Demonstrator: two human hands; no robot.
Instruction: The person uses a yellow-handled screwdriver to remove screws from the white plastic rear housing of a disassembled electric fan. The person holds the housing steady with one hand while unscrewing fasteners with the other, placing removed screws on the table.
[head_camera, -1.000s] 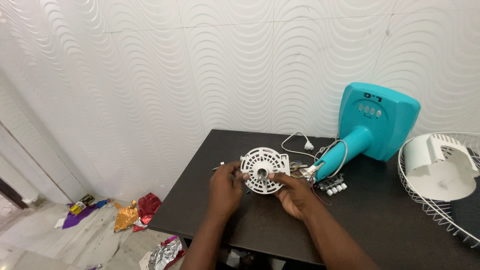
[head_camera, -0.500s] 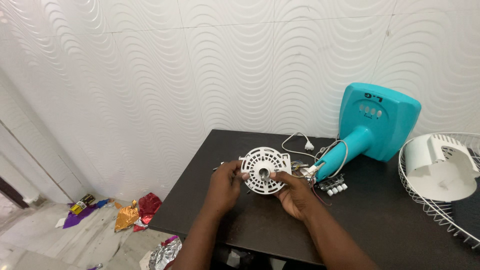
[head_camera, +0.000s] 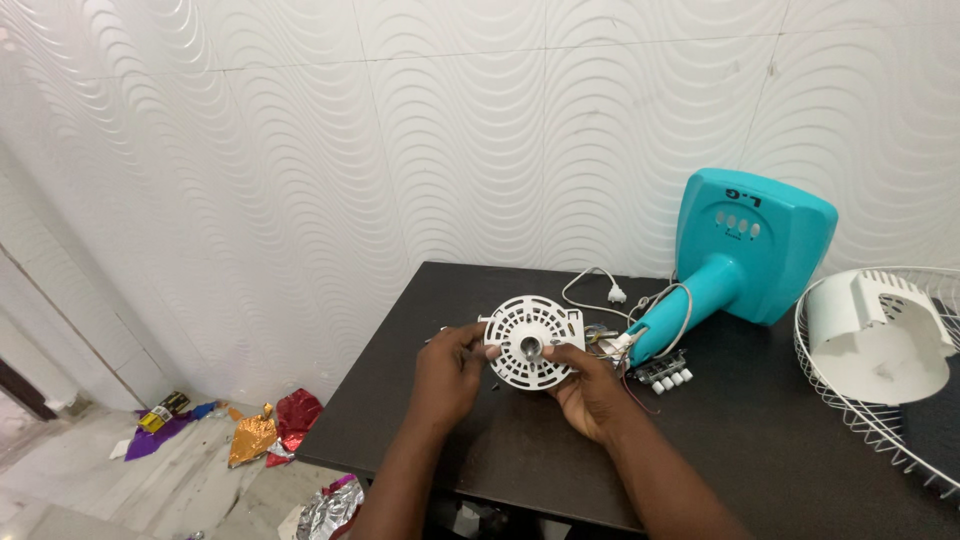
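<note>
Both hands hold a round white vented cover (head_camera: 530, 341) just above the bench (head_camera: 480, 470), near its middle. The left hand (head_camera: 447, 372) pinches the rim with closed fingers; the right hand (head_camera: 588, 390) cups it from below, thumb on the face. The fan looks already stripped: its teal stand (head_camera: 745, 255) lies toward the back edge, with loose wires (head_camera: 640, 345), a white housing (head_camera: 875, 335) and a wire guard (head_camera: 880, 420) at the right edge. Reassembly seems unstarted. The guard is cut off, and small parts under the cover are unclear.

Bright, even, diffuse light, source not in view. Soft shadows only: faint one under the teal fan base (head_camera: 752, 245) on the dark table (head_camera: 760, 450). Mild sheen near table's far edge. Focus sharp mid-frame; slight wide-angle stretch at pic edges.
</note>
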